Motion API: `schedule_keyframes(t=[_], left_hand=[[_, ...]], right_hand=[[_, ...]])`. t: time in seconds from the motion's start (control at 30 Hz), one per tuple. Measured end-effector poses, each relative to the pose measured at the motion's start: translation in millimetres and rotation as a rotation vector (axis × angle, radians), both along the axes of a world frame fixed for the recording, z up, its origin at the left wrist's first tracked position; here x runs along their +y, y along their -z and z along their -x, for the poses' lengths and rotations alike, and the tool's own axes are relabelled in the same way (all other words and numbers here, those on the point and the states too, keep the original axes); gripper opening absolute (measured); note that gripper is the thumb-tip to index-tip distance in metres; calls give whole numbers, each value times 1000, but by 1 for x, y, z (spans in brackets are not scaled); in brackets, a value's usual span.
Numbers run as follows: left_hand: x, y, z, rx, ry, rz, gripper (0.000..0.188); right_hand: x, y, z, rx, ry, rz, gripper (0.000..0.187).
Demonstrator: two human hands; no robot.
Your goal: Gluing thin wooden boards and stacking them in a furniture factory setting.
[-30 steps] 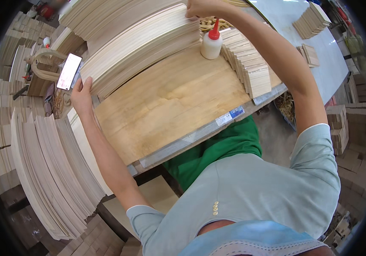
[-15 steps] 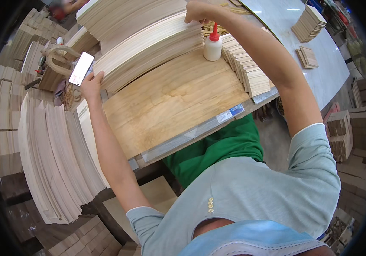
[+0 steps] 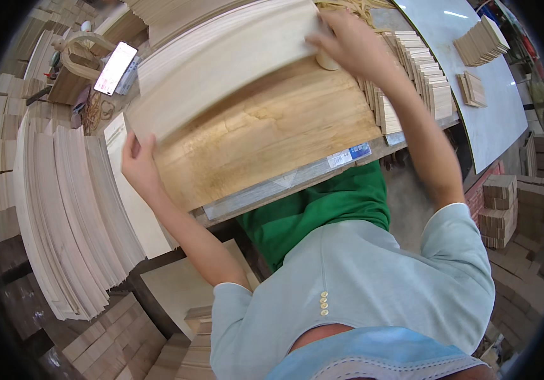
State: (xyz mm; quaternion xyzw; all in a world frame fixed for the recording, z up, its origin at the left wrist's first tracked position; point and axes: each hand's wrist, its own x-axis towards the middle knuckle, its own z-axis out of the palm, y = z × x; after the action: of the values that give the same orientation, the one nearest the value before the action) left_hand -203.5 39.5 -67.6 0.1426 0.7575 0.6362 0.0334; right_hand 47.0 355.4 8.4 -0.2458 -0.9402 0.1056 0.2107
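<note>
A long, thin wooden board (image 3: 221, 76) spans between my two hands, tilted and slightly smeared by motion above the brown worktop board (image 3: 272, 126). My left hand (image 3: 140, 163) is closed on its near left corner, thumb and fingers pinching the edge. At the far right end, my right hand (image 3: 348, 41) grips the other end, its fingers partly blurred. Behind the held board rises the stack of similar boards (image 3: 177, 47). The glue bottle (image 3: 327, 61) is mostly hidden behind my right hand; only its pale lower part shows.
Small wooden pieces (image 3: 421, 73) stand in a leaning row right of the worktop. A phone (image 3: 116, 68) is propped at the left, near a curved wooden frame (image 3: 82, 54). Tall board stacks (image 3: 72, 215) line the left side. More small pieces (image 3: 481, 41) sit on a pale table (image 3: 436, 25).
My hands have taken hold of a board from the stack and drawn it toward me over the worktop. My left hand has come down from beside the phone.
</note>
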Motion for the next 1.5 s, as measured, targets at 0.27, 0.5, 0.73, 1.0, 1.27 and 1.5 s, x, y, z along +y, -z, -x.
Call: schedule_keyframes(t=[0.27,0.5,0.73,1.0,1.27,1.5], left_hand=[[-11,62,-30,-86,133,190,51],[-56,53,-117,-43,33,407,48],[-63,39,-119,34,128,682,52],[-58,34,-96,232,423,843,100],[-50,37,-72,210,551,824,107],[-44,39,-76,224,545,820,108]], right_hand=[[-36,110,-46,-20,81,285,33],[-85,94,-123,1,45,314,49],[-98,110,-130,-18,-29,278,55],[-78,120,-120,-8,-104,299,73],[-58,118,-100,-212,-123,423,92],[-51,115,-105,-191,-132,427,88]])
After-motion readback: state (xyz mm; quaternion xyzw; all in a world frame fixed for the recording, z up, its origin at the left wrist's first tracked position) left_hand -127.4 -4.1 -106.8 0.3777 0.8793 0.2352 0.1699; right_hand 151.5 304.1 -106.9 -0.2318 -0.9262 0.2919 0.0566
